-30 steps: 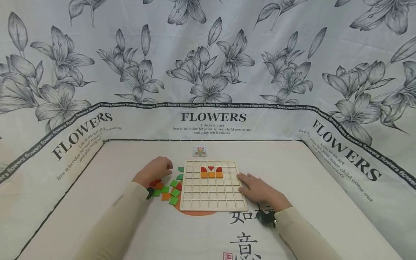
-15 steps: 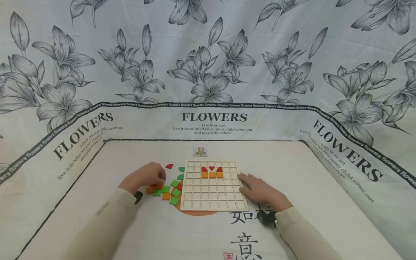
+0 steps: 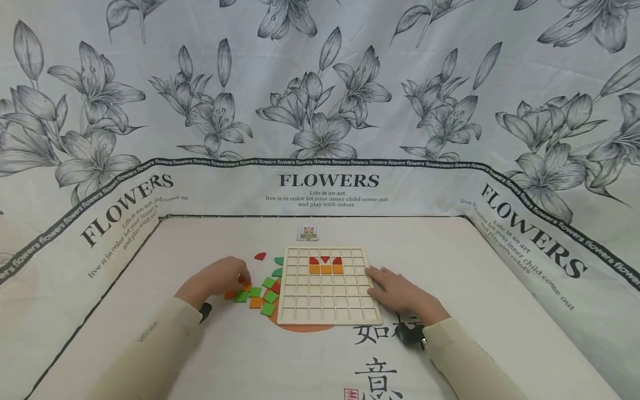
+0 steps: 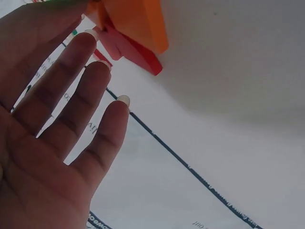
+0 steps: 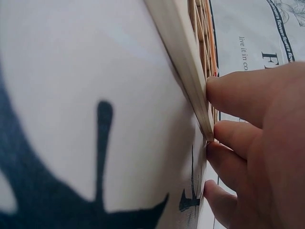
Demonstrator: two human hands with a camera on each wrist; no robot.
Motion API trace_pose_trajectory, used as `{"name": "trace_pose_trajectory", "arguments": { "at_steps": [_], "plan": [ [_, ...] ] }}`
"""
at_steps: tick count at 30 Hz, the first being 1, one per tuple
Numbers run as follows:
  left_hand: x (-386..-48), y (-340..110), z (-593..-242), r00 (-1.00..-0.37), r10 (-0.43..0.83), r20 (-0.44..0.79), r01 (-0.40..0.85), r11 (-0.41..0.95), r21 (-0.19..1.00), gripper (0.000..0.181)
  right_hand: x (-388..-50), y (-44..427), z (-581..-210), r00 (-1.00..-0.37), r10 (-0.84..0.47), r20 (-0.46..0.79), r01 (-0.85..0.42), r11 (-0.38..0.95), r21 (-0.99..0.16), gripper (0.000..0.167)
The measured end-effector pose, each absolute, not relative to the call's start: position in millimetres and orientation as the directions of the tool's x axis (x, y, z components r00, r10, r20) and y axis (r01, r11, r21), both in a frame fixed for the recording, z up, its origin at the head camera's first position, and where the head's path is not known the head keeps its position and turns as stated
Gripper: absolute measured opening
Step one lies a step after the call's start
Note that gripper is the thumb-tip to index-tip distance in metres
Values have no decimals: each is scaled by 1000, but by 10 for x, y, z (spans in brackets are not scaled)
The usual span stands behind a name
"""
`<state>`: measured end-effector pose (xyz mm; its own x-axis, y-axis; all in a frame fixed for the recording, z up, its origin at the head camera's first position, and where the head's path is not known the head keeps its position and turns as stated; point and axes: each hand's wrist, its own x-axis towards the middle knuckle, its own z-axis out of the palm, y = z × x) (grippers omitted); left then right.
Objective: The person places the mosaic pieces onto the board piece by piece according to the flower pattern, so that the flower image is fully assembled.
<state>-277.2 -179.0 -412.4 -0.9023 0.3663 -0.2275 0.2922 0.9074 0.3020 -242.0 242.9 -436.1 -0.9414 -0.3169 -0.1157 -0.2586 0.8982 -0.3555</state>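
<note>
My left hand (image 3: 220, 276) is over the left part of the loose tiles, fingertips at an orange tile (image 3: 247, 287); whether it pinches it is hidden. In the left wrist view three fingers of the left hand (image 4: 57, 129) stretch out loosely beside an orange tile (image 4: 138, 21) and a red one (image 4: 143, 59). The wooden grid board (image 3: 320, 305) holds red pieces (image 3: 314, 260) above a row of orange ones (image 3: 326, 269). My right hand (image 3: 400, 291) rests its fingers on the board's right edge. The right wrist view shows the right hand's (image 5: 257, 138) fingertips against the board's side (image 5: 183, 52).
Green squares (image 3: 268, 309), an orange square (image 3: 255, 303) and a red tile (image 3: 276, 287) lie left of the board. A red quarter piece (image 3: 260, 256) and green curved pieces (image 3: 279, 260) sit farther back. Behind the board is a small picture card (image 3: 307, 233).
My left hand has moved left and toward the near side, from beside the green curved pieces to the loose tiles. The red quarter piece has come into sight. My right hand stays on the board.
</note>
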Motion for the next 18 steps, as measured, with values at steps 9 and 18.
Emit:
{"name": "trace_pose_trajectory", "arguments": {
  "at_steps": [9, 18],
  "plan": [
    [-2726, -1783, -4134, -900, 393, -188, 327, 894, 305, 10, -2437, 2433, -4355, -941, -321, -109, -265, 897, -354, 58],
    [-2748, -1787, -4169, -910, 352, -219, 269, 903, 334, 14, -2430, 2427, -4367, -942, -316, -114, -257, 897, -358, 58]
  ]
}}
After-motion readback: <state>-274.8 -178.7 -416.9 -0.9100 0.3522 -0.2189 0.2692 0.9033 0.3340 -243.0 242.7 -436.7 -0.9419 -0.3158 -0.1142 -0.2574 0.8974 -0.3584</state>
